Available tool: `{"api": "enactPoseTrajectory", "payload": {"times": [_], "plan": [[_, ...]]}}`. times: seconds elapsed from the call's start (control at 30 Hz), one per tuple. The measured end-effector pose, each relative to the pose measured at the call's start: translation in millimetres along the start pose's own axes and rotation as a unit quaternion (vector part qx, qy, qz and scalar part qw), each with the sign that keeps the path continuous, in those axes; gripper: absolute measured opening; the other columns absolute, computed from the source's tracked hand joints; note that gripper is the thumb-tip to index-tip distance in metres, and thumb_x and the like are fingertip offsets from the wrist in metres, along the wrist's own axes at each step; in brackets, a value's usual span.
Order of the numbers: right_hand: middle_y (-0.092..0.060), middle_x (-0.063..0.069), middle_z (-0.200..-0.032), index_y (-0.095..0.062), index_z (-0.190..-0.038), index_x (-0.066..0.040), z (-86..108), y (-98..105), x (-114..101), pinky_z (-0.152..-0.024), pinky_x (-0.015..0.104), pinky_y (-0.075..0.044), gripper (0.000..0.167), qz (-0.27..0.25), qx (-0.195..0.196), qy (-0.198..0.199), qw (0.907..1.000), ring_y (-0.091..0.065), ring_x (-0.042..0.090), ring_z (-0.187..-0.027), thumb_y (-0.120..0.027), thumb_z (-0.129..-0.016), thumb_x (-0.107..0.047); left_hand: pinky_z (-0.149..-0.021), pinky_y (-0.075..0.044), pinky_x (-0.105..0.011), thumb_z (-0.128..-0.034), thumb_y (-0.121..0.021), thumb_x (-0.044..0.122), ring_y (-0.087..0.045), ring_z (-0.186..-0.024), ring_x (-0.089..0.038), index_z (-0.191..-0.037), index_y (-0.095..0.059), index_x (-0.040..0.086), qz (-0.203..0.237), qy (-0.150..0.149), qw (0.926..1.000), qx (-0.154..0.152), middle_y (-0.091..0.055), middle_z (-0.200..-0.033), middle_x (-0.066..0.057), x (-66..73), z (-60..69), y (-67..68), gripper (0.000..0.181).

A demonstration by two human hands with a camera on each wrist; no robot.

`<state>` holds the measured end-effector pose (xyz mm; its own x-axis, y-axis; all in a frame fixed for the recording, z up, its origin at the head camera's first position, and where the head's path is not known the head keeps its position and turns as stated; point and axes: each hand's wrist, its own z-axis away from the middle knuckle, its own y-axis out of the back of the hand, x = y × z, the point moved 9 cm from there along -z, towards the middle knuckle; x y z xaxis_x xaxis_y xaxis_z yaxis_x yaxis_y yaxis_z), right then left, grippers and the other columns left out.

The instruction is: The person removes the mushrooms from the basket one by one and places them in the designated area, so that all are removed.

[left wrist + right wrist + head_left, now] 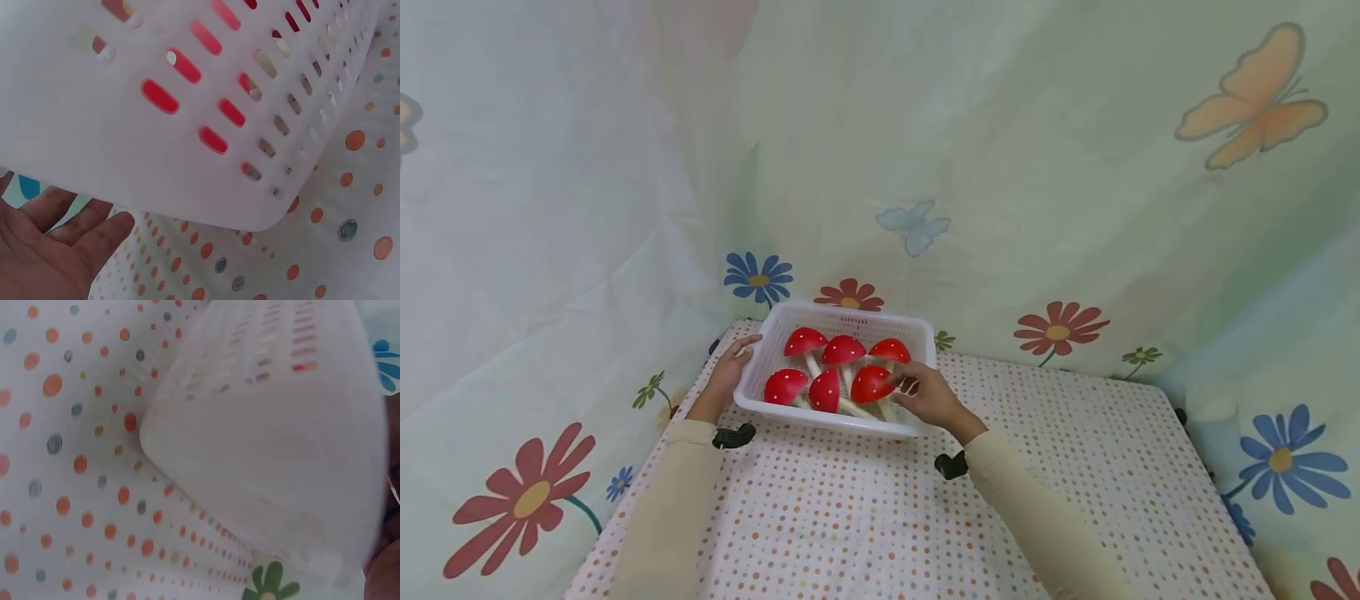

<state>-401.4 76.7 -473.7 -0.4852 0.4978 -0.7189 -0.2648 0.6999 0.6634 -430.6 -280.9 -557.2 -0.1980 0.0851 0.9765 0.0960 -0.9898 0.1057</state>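
A white plastic basket (835, 422) with slotted sides holds several toy mushrooms with white-dotted red caps and pale stems. My left hand (722, 379) is at the basket's left end, fingers against the rim; in the left wrist view that hand (69, 244) shows its fingers extended and slightly bent beside the basket wall (125, 169). Over the basket's right end, my right hand (928, 396) has finger and thumb bent at the edge of the front right mushroom (871, 385), pinching it. The right wrist view shows mostly basket wall (262, 437), with part of the right hand (384, 569) at the edge.
Beneath the basket lies a dotted cloth (850, 517) covering the table. A curtain (1000, 208) with flowers and butterflies hangs behind the table and along both sides. Dark wrist devices show at the left cuff (734, 436) and right cuff (951, 465).
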Motion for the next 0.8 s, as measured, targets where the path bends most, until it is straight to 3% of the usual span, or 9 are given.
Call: {"api": "enactPoseTrajectory", "payload": {"times": [0.2, 0.4, 0.53, 0.8], "plan": [[-0.065, 0.008, -0.103, -0.070, -0.100, -0.006, -16.9, -19.7, 3.1, -0.076, 0.035, -0.054, 0.025, 0.065, -0.008, -0.007, 0.9979, -0.061, 0.034, -0.091, -0.074, -0.079, 0.006, -0.102, -0.048, -0.053, -0.1065, -0.037, 0.032, -0.049, -0.129, -0.037, -0.148, -0.039, 0.030, -0.021, 0.010, 0.9997, 0.006, -0.041, -0.151, -0.013, 4.6, 4.9, 2.3, 0.042], [-0.064, 0.001, -0.101, -0.064, -0.098, -0.014, -26.3, -30.0, 7.1, -0.085, 0.032, -0.057, 0.027, 0.204, -0.035, -0.021, 0.9781, -0.063, 0.020, -0.093, -0.080, -0.079, -0.004, -0.108, -0.043, -0.054, -0.1058, -0.040, 0.028, -0.048, -0.131, -0.036, -0.146, -0.040, 0.025, -0.062, 0.007, 0.9970, 0.045, -0.041, -0.152, -0.013, 14.2, 6.8, -2.9, 0.041], [-0.066, 0.000, -0.098, -0.063, -0.092, -0.017, -28.9, -28.9, 6.4, -0.087, 0.034, -0.058, 0.028, 0.248, -0.016, -0.021, 0.9683, -0.064, 0.018, -0.093, -0.083, -0.076, -0.007, -0.107, -0.043, -0.056, -0.1055, -0.040, 0.029, -0.049, -0.131, -0.036, -0.146, -0.041, 0.027, -0.086, 0.007, 0.9943, 0.062, -0.041, -0.153, -0.013, 16.4, 8.8, -4.8, 0.040], [-0.072, 0.002, -0.104, -0.073, -0.097, -0.012, -30.1, -28.2, -7.1, -0.087, 0.034, -0.058, 0.019, 0.293, 0.033, 0.046, 0.9543, -0.069, 0.019, -0.095, -0.081, -0.080, -0.012, -0.110, -0.040, -0.056, -0.1052, -0.041, 0.028, -0.046, -0.134, -0.035, -0.144, -0.044, 0.026, -0.106, 0.007, 0.9909, 0.083, -0.040, -0.154, -0.012, 16.7, 10.7, -1.4, 0.039]]}}
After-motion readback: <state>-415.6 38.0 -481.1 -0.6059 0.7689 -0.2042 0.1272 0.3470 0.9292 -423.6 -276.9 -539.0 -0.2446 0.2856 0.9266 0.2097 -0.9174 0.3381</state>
